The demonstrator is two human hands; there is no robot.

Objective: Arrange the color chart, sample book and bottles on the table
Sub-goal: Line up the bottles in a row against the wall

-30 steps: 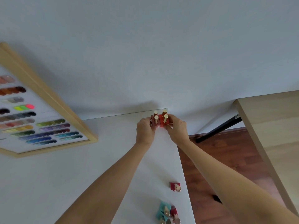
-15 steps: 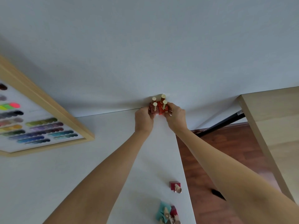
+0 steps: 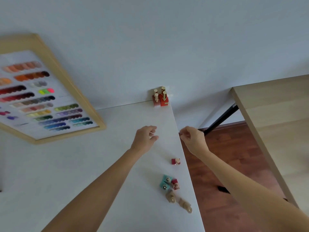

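Observation:
A tight cluster of red bottles (image 3: pixel 160 98) with gold caps stands at the far right corner of the white table (image 3: pixel 83 164), against the wall. My left hand (image 3: pixel 145 138) hovers over the table short of them, fingers loosely curled, holding nothing. My right hand (image 3: pixel 194 139) hangs past the table's right edge, fingers curled, also empty. A single red bottle (image 3: pixel 175 161) stands nearer, by the right edge. Closer still sit two teal bottles (image 3: pixel 165 183), a red bottle (image 3: pixel 175 184) and two beige bottles (image 3: pixel 178 200). The wood-framed color chart (image 3: pixel 46 97) leans at the left.
A light wooden table (image 3: pixel 275 123) stands to the right across a gap of red-brown floor (image 3: pixel 234 156), with a black leg (image 3: pixel 220 119) beneath it. The pale wall (image 3: pixel 150 39) closes off the back of the white table.
Both hands have let go of the red bottle cluster at the far corner and drawn back toward me. The cluster now stands alone against the wall.

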